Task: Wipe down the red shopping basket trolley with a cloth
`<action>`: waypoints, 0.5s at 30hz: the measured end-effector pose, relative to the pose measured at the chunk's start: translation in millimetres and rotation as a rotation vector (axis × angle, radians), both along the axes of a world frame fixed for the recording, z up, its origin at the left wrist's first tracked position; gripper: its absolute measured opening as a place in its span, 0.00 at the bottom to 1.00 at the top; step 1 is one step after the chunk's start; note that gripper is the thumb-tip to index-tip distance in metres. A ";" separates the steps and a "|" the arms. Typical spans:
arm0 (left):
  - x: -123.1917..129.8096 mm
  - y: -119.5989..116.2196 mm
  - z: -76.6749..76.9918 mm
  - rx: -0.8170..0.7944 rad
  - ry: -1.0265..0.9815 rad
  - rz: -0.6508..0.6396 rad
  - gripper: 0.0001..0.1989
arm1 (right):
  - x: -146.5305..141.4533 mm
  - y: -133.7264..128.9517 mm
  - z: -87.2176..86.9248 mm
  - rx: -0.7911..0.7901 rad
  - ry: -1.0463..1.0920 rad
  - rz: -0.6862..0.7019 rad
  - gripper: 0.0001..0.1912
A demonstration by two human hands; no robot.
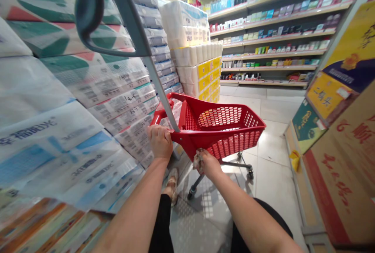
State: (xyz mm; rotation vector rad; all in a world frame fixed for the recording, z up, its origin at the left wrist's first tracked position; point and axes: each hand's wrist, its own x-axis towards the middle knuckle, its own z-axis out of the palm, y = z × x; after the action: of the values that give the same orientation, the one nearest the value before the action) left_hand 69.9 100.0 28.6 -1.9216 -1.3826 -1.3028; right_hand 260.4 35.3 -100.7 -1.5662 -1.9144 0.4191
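Observation:
A red plastic shopping cart (190, 137) with a perforated basket stands in the aisle, its grey handle frame (159, 85) rising to the upper left. My left hand (160, 141) is closed round the red bar at the cart's near left end, beside the foot of the grey frame. Lower and to the right, my right hand (207, 163) pinches a crumpled, greyish cloth (198, 160) against the red side panel under the basket rim.
Stacked paper packs (99, 77) line the left side. Cartons (336, 174) stand on the right. Shelves of small boxes and bottles (272, 55) cross the back. A shoe (172, 184) and the cart's wheels (191, 193) are on the tiled floor.

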 end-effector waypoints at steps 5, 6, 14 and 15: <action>0.1 -0.8 0.4 0.010 -0.003 0.013 0.14 | -5.5 -3.6 -2.9 0.014 -0.034 0.017 0.24; 0.2 -0.9 0.5 0.006 -0.010 0.008 0.14 | -6.5 -4.2 -3.7 -0.030 -0.048 0.030 0.23; -0.6 -0.6 0.8 0.006 -0.023 -0.007 0.13 | 10.4 -0.9 8.6 0.177 0.031 -0.126 0.20; -0.6 -0.6 1.0 0.014 -0.015 -0.003 0.13 | 14.7 -0.3 10.7 0.177 0.038 -0.145 0.20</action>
State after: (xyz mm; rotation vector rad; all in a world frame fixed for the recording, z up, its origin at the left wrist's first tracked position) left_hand 69.3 99.4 29.6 -1.9096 -1.3751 -1.3279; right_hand 275.0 35.0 -90.0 -1.5564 -1.7451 0.2093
